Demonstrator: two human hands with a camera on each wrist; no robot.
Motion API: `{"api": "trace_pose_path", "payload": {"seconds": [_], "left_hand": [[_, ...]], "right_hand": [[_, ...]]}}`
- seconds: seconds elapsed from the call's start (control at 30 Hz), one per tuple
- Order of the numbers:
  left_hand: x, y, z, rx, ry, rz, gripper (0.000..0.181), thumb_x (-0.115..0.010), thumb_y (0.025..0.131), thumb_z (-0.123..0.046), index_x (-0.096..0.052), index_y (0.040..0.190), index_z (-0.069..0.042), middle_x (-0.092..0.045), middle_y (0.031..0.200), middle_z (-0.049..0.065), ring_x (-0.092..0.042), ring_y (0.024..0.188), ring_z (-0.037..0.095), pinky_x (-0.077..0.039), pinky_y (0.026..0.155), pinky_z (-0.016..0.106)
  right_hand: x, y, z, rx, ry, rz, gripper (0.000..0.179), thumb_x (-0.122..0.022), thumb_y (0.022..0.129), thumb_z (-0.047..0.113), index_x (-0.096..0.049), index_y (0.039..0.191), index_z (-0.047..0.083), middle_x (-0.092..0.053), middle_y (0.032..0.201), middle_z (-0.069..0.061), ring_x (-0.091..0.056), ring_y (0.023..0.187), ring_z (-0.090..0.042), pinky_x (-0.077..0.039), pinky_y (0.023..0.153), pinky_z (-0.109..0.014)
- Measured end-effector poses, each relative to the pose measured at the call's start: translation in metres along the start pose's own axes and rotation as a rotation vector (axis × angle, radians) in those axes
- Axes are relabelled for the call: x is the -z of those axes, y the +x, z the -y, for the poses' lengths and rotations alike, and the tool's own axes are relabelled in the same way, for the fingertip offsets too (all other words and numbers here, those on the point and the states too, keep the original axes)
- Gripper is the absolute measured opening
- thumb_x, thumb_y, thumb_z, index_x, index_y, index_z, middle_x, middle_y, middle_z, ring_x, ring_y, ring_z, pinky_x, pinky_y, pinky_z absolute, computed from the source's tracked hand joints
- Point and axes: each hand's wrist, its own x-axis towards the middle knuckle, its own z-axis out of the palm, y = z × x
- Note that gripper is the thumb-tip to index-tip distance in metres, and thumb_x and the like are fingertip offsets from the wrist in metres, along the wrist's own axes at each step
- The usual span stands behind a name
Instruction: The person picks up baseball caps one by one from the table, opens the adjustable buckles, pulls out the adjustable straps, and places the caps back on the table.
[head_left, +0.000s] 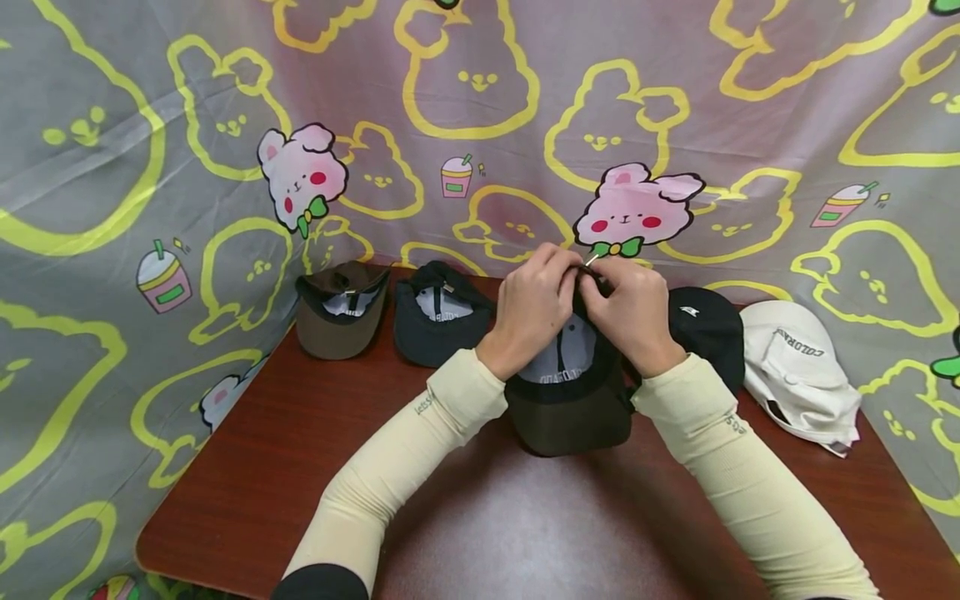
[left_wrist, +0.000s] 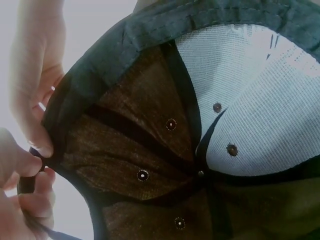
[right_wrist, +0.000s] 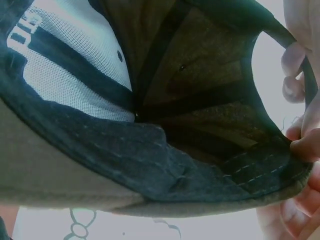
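"Where is the cap in all this?"

"The brown cap is directly below the grip, its hollow turned toward the person and its brim lowest. Whether that brim touches the table, I can't tell."

"And what has hold of it?"

"Both hands. The left hand and the right hand pinch the back strap, fingertips close together."

"What shows inside, under those fingers?"

"White mesh lines the front, farther from the grip than the brown panels with their stitched eyelets."

"And around the grip?"

"Left of it, a dark blue cap; farther left, an olive-brown cap. Right of it, just beside the right wrist, a black cap, then a white cap with dark lettering."

"Nearer the body?"

"Cream sleeves run from both wrists toward the person. Beyond the grip hangs a grey curtain printed with yellow outlined animals and pink rabbits."
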Motion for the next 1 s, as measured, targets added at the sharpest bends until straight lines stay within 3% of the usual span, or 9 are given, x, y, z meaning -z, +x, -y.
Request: {"api": "trace_pose_path", "payload": {"seconds": [0.4, 0.8, 0.9, 1.0], "left_hand": [[0.004, -0.004, 0.003, -0.01, -0.032, 0.006, 0.018, -0.058, 0.099, -0.019, -0.074, 0.105, -0.012, -0.07, 0.101, 0.003, -0.07, 0.084, 0.011, -0.058, 0.075, 0.024], [0.005, -0.005, 0.007, -0.115, -0.101, -0.123, 0.015, -0.063, 0.096, -0.017, -0.075, 0.099, -0.008, -0.072, 0.095, 0.005, -0.07, 0.083, 0.013, -0.057, 0.076, 0.024], [0.007, 0.0, 0.007, -0.089, -0.099, -0.103, 0.017, -0.063, 0.097, -0.017, -0.075, 0.102, -0.006, -0.072, 0.095, 0.006, -0.069, 0.086, 0.016, -0.057, 0.079, 0.026], [0.008, 0.004, 0.008, -0.051, -0.093, -0.039, 0.019, -0.063, 0.097, -0.016, -0.076, 0.107, -0.006, -0.073, 0.099, 0.007, -0.068, 0.091, 0.017, -0.056, 0.085, 0.027]], "right_hand": [[0.001, -0.002, -0.002, -0.03, 0.001, 0.013, 0.014, -0.071, 0.087, 0.011, -0.075, 0.09, -0.002, -0.074, 0.083, -0.019, -0.066, 0.067, -0.034, -0.055, 0.066, -0.047], [0.005, -0.001, -0.007, -0.149, -0.014, -0.032, 0.018, -0.071, 0.089, 0.014, -0.077, 0.091, -0.003, -0.074, 0.082, -0.022, -0.069, 0.068, -0.037, -0.054, 0.064, -0.049], [0.006, -0.002, -0.008, -0.113, 0.011, -0.014, 0.015, -0.073, 0.088, 0.012, -0.077, 0.093, -0.001, -0.075, 0.084, -0.021, -0.069, 0.068, -0.035, -0.055, 0.065, -0.048], [0.006, -0.003, -0.007, -0.069, 0.027, 0.014, 0.014, -0.074, 0.088, 0.012, -0.077, 0.095, 0.0, -0.075, 0.085, -0.02, -0.068, 0.068, -0.033, -0.055, 0.066, -0.048]]}}
